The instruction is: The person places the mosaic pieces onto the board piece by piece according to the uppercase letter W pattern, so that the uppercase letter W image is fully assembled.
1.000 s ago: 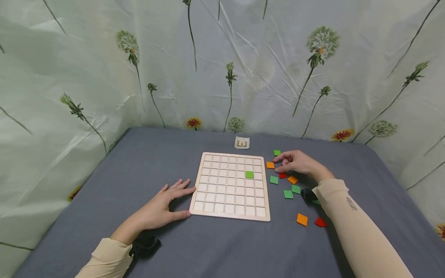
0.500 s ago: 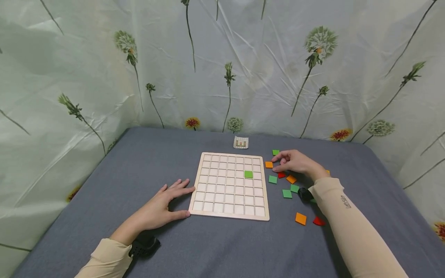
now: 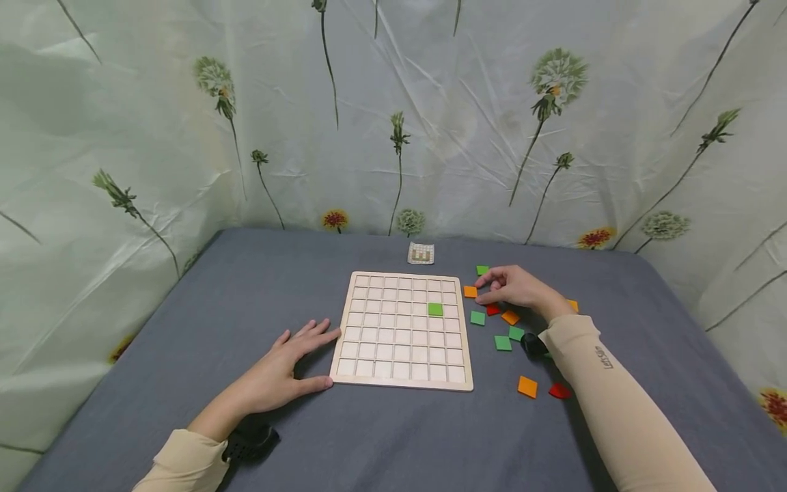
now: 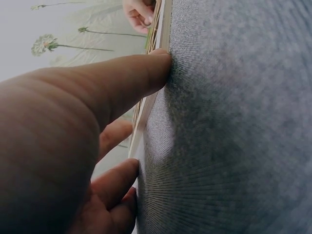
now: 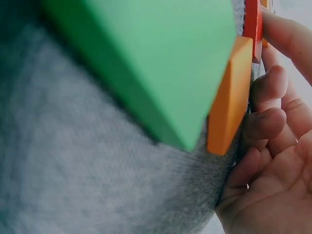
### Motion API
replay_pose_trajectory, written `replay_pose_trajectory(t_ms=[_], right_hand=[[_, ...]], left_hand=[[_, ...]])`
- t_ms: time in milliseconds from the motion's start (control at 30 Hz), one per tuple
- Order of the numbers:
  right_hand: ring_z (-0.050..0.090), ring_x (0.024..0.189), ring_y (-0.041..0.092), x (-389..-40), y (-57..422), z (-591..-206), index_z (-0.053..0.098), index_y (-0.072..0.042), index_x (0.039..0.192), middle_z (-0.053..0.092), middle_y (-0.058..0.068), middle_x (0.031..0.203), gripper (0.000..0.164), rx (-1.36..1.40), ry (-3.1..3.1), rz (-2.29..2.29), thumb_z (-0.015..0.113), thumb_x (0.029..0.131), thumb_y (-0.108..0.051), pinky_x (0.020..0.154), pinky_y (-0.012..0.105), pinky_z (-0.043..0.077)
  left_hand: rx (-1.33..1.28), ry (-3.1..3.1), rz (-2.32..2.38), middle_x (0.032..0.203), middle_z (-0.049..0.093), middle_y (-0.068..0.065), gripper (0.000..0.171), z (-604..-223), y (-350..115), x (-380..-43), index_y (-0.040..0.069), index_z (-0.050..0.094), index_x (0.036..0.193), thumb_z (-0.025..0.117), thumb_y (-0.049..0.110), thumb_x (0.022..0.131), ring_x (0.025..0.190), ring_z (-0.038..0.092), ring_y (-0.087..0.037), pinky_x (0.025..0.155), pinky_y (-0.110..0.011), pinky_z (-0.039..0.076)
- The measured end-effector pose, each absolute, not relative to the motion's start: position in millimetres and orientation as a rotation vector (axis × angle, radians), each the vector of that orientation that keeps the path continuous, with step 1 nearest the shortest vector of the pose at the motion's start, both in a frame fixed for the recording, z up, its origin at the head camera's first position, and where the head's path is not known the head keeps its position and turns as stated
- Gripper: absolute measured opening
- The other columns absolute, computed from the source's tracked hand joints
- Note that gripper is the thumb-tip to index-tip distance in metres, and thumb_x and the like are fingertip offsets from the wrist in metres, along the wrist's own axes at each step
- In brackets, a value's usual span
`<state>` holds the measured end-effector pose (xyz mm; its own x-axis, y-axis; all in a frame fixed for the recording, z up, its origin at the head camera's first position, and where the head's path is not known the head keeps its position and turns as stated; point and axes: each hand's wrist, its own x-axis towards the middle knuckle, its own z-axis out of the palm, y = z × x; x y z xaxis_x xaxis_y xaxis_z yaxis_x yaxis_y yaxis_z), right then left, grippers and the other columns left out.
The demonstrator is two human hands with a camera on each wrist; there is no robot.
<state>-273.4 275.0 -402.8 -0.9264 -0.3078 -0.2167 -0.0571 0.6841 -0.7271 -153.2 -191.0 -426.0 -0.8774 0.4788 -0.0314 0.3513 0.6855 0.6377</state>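
A pale wooden grid board (image 3: 398, 384) lies on the grey cloth, with one light green square tile (image 3: 435, 309) in a cell toward its upper right. My left hand (image 3: 279, 372) rests at the board's left side, fingers spread, with thumb tip and a fingertip at its edge. The left wrist view shows the thumb (image 4: 131, 73) against the edge. My right hand (image 3: 516, 287) is beside an orange tile (image 3: 470, 292) right of the board. Its thumb and index finger reach to that tile, tips apart, while the other fingers curl loosely. A red tile (image 3: 493, 310) lies just under the thumb.
Several loose tiles lie right of the board, among them a green tile (image 3: 503, 344), an orange tile (image 3: 527, 387) and a red rounded piece (image 3: 559, 391). A small printed pattern card (image 3: 421, 253) lies behind the board. A flowered curtain (image 3: 369, 137) hangs behind the table.
The head view has shifted slightly. My right forearm has moved a little left, uncovering another orange tile behind it. Both hands otherwise keep their places by the board and the orange tile.
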Motion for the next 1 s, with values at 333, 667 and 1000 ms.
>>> replay_pose_trajectory(t_ms=[333,667,1000], right_hand=[[0.049,0.064,0.013,-275.2,272.0,-405.3,0.073,0.0,0.121,0.057,-0.002,0.07,0.034,-0.348,2.655,-0.985,0.083,0.095,-0.021,0.065,0.027,0.042],[0.049,0.063,0.015,-275.1,266.3,-405.5,0.072,-0.003,0.112,0.058,0.001,0.074,0.025,-0.447,2.758,-0.884,0.078,0.094,-0.018,0.062,0.03,0.043],[0.048,0.063,0.015,-272.9,265.5,-405.1,0.071,-0.002,0.113,0.056,0.0,0.073,0.025,-0.461,2.78,-0.851,0.076,0.094,-0.018,0.062,0.028,0.042]], left_hand=[[0.671,2.701,0.964,0.176,0.033,-0.012,0.076,-426.1,-190.6,-150.1,0.024,0.053,0.161,0.085,0.037,0.093,0.166,0.021,-0.044,0.127,-0.078,0.006],[0.683,2.706,0.961,0.176,0.033,-0.012,0.076,-424.0,-190.8,-150.1,0.024,0.053,0.161,0.084,0.037,0.093,0.166,0.021,-0.045,0.126,-0.079,0.006],[0.683,2.708,0.96,0.176,0.034,-0.011,0.075,-425.4,-191.4,-150.1,0.025,0.053,0.16,0.084,0.038,0.093,0.166,0.022,-0.044,0.127,-0.079,0.007]])
